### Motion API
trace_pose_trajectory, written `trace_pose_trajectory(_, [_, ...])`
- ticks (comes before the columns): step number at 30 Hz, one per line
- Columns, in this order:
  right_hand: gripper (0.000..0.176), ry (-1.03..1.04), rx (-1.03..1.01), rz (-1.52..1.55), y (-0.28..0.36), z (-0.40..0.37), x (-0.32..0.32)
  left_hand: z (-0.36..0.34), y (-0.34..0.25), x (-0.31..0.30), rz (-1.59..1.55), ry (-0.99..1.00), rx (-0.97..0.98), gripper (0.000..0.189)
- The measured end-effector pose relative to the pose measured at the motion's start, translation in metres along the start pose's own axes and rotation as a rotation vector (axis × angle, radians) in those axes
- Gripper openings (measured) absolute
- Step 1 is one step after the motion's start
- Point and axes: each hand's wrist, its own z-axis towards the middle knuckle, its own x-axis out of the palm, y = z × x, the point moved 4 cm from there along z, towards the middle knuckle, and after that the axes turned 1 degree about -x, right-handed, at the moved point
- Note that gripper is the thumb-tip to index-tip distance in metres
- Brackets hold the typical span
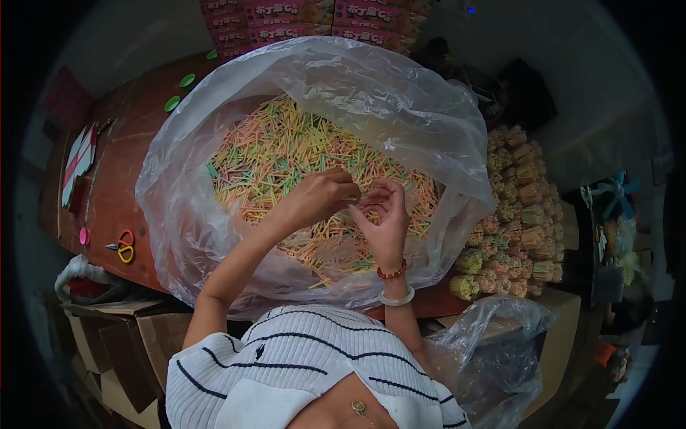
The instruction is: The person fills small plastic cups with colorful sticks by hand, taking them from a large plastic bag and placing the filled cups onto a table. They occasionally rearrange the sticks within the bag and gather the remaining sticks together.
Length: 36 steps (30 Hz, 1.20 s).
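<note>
A large clear plastic bag [400,107] lies open on the table, full of thin pastel sticks [279,154] in pink, yellow, green and orange. Both hands are over the heap, near its front. My left hand [321,196] has its fingers bent and pinches a few sticks at the fingertips. My right hand [386,218], palm up and fingers curled, meets it and holds a small bunch of sticks. The fingertips of both hands touch. A red bead bracelet and a pale bangle circle the right wrist.
Bundled sticks [518,214] are stacked in rows right of the bag. Yellow-handled scissors [124,247] lie on the red-brown table [121,186] at left, with green caps [179,93] farther back. Printed cartons [300,18] stand behind. Cardboard boxes [121,343] and another plastic bag [493,343] sit below.
</note>
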Motion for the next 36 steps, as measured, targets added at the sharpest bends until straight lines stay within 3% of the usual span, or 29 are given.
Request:
trace_pose_trajectory(2, [0.075, -0.108, -0.335, -0.460, 0.020, 0.000, -0.003, -0.001, 0.005, -0.008, -0.064, -0.066, -0.039, 0.018])
trace_pose_trajectory(5, [0.078, 0.047, -0.319, -0.491, -0.011, 0.005, 0.005, -0.010, 0.008, -0.021, -0.096, -0.158, -0.121, 0.016])
trace_pose_trajectory(9, [0.078, 0.100, -0.314, -0.589, -0.006, 0.005, 0.008, -0.018, 0.015, -0.043, -0.131, -0.212, -0.186, 0.018])
trace_pose_trajectory(10, [0.077, 0.060, -0.203, -0.517, -0.012, 0.008, 0.006, -0.025, 0.017, -0.046, -0.100, -0.209, -0.213, 0.018])
trace_pose_trajectory(11, [0.076, 0.017, -0.081, -0.445, -0.019, 0.003, 0.005, -0.030, 0.028, -0.043, 0.008, -0.065, -0.268, 0.025])
trace_pose_trajectory(12, [0.076, 0.014, -0.071, -0.443, -0.021, -0.002, 0.006, -0.036, 0.032, -0.035, 0.004, -0.057, -0.271, 0.025])
trace_pose_trajectory(14, [0.078, -0.048, -0.163, -0.336, -0.017, 0.000, 0.008, -0.039, 0.036, -0.027, 0.205, -0.150, -0.143, 0.034])
trace_pose_trajectory(16, [0.080, -0.061, -0.150, -0.336, -0.032, 0.000, 0.009, -0.037, 0.028, -0.018, 0.098, -0.074, -0.177, 0.042])
trace_pose_trajectory(18, [0.082, -0.071, -0.144, -0.345, -0.038, 0.000, 0.009, -0.029, 0.012, -0.004, -0.223, -0.044, -0.155, 0.043])
trace_pose_trajectory(20, [0.085, -0.063, -0.153, -0.425, -0.037, -0.003, 0.011, -0.022, 0.004, 0.001, -0.263, 0.016, -0.147, 0.043])
trace_pose_trajectory(26, [0.083, -0.065, -0.159, -0.495, -0.040, -0.003, 0.009, -0.012, 0.002, 0.008, -0.196, 0.097, -0.167, 0.033])
trace_pose_trajectory(28, [0.083, -0.063, -0.176, -0.509, -0.042, -0.003, 0.009, -0.010, -0.003, 0.008, -0.073, 0.082, -0.031, 0.028])
trace_pose_trajectory(32, [0.082, -0.054, -0.263, -0.555, -0.041, -0.005, 0.012, -0.010, -0.009, 0.011, 0.019, 0.097, 0.026, 0.022])
trace_pose_trajectory(34, [0.082, -0.038, -0.270, -0.533, -0.038, -0.006, 0.011, -0.007, -0.023, 0.009, 0.140, 0.108, 0.243, 0.019])
trace_pose_trajectory(36, [0.082, -0.019, -0.280, -0.511, -0.039, -0.007, 0.012, -0.008, -0.024, 0.014, 0.116, 0.104, 0.154, 0.018])
